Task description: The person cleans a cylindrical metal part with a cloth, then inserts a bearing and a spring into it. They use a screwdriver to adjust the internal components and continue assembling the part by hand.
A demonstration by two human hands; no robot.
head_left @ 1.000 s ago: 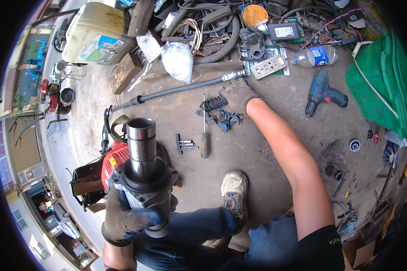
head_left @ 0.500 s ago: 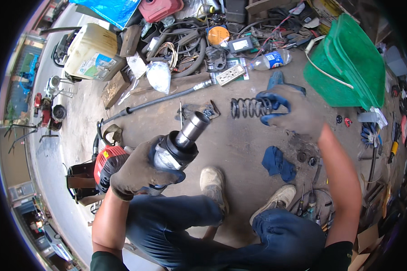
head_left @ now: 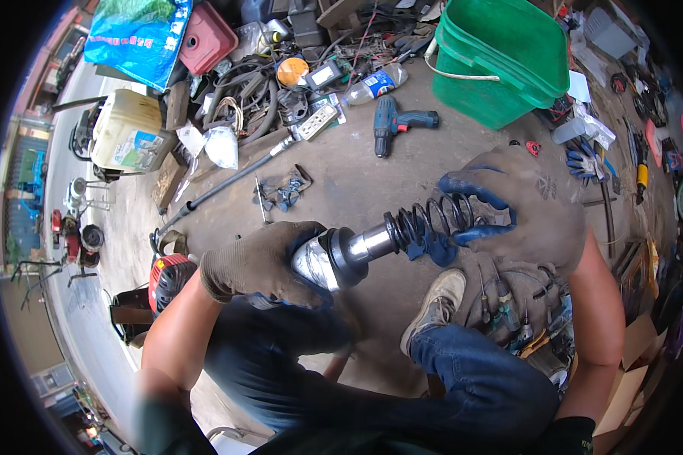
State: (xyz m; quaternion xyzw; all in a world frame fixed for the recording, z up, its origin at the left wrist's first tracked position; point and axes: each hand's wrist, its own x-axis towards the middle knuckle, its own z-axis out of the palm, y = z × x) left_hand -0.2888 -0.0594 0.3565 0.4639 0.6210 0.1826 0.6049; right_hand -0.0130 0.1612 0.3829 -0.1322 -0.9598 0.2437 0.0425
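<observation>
My left hand [head_left: 269, 264], in a brown and blue work glove, is closed around a silver metal cylinder [head_left: 316, 262] with a black collar. A bright steel tube [head_left: 369, 244] sticks out of that collar toward the right. In my gloved right hand [head_left: 527, 205] is a dark coil spring [head_left: 431, 218], pinched at its far-right end between thumb and fingers. The spring's left end meets the tube's free end, roughly in line with it; how far the tube reaches inside cannot be made out. Behind the spring, a blue cloth or glove [head_left: 435, 249] on the floor is partly covered.
A blue cordless drill [head_left: 391, 125] lies beyond my hands, beside a green bucket [head_left: 463, 80]. A power strip [head_left: 317, 122], plastic bottle [head_left: 376, 85] and heaped hoses lie at the back. Screwdrivers [head_left: 505, 299] rest near my right knee. A whitish jerrycan [head_left: 129, 129] stands left.
My right hand has brought the spring nearer and down to the tube's end. My left hand has tipped the cylinder so the tube points right. The whole view has shifted, uncovering the drill.
</observation>
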